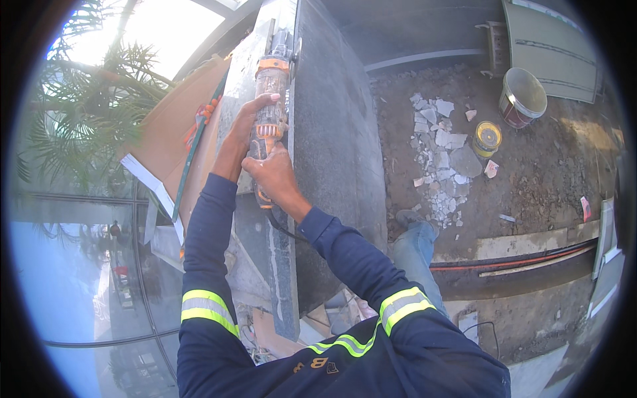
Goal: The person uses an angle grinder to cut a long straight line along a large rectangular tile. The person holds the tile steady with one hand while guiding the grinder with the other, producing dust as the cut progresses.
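Fingers of the left hand (245, 123) are closed around the front body of a dusty orange-and-dark power tool (269, 131), the thumb laid across its top; those of the right hand (277, 178) grip the rear body, thumb pointing to the left. So the tool lies inside both grasps, its long axis running away from the wearer, nearly in line with the narrow edge of a grey slab (285, 292). That alignment is, I judge, the relation that counts. The left hand is nearer the metal head (281, 44), which points away; the right is nearer the tail, where a black cable (284, 229) leaves. Whether the head touches the slab I can't tell from where I stand.

Off to the left lean a brown board (166, 129) and a long green strip (184, 176), with palm fronds (93, 109) beyond. To the right, down on the dirt floor (551, 172), lie broken white pieces (441, 136), near a yellow tin (488, 137) and a pale bucket (523, 99).
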Tool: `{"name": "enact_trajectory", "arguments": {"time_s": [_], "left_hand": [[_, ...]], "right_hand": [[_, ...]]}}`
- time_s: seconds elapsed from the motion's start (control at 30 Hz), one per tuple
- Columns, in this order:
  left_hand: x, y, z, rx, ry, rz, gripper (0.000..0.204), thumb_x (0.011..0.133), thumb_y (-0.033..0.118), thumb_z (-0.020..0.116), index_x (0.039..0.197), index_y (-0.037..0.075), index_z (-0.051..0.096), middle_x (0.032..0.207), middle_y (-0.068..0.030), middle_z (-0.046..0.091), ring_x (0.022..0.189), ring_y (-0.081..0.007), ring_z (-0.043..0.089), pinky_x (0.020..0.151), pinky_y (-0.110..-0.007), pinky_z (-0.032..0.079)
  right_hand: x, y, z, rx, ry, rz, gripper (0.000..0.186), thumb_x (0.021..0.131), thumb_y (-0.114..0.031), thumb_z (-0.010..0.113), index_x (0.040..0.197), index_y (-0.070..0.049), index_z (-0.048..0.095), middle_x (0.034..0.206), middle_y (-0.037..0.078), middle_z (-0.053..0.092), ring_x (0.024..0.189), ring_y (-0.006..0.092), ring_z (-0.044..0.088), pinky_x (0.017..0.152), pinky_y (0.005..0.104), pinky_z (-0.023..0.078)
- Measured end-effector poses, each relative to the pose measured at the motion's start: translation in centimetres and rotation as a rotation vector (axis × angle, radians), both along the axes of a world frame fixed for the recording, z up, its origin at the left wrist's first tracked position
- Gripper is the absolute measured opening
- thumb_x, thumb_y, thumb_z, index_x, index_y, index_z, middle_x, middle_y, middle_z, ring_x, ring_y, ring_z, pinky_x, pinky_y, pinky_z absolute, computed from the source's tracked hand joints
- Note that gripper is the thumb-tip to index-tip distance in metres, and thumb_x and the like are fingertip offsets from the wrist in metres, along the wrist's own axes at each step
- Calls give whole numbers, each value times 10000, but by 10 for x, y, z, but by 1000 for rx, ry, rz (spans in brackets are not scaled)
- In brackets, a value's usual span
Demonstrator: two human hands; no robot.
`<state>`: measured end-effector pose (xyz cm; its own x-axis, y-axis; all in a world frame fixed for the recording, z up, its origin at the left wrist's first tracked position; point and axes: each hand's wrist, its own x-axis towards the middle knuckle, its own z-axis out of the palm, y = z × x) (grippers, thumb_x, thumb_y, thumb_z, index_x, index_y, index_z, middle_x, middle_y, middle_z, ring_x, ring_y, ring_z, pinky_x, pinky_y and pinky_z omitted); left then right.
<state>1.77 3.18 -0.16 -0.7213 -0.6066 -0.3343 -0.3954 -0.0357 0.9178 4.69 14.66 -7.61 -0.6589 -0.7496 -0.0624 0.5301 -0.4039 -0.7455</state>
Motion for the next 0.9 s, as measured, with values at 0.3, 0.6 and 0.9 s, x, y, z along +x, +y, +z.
{"name": "enact_trajectory", "arguments": {"time_s": [0.3, 0.6, 0.9], "left_hand": [[3, 9, 5, -33, -30, 7, 482, 888, 315, 771, 1171, -41, 615, 858, -119, 685, 614, -195, 706, 572, -316, 641], [9, 14, 0, -20, -61, 17, 533, 879, 319, 769, 1215, -64, 610, 892, -129, 679, 647, -198, 708, 575, -316, 634], [9, 12, -2, -4, -48, 18, 527, 879, 312, 786, 1219, -50, 610, 893, -123, 673, 646, -198, 710, 584, -334, 650]], "right_hand": [[5, -1, -4, -26, 17, -47, 417, 820, -120, 742, 1135, 101, 580, 888, 124, 697, 723, 168, 679, 657, 334, 562], [14, 3, -11, -69, -36, 10, 447, 837, -113, 728, 1172, 119, 543, 884, 150, 681, 647, 185, 688, 522, 349, 585], [8, 16, -3, -35, -62, 53, 464, 836, -124, 739, 1185, 114, 548, 907, 149, 686, 675, 183, 697, 567, 342, 590]]}}
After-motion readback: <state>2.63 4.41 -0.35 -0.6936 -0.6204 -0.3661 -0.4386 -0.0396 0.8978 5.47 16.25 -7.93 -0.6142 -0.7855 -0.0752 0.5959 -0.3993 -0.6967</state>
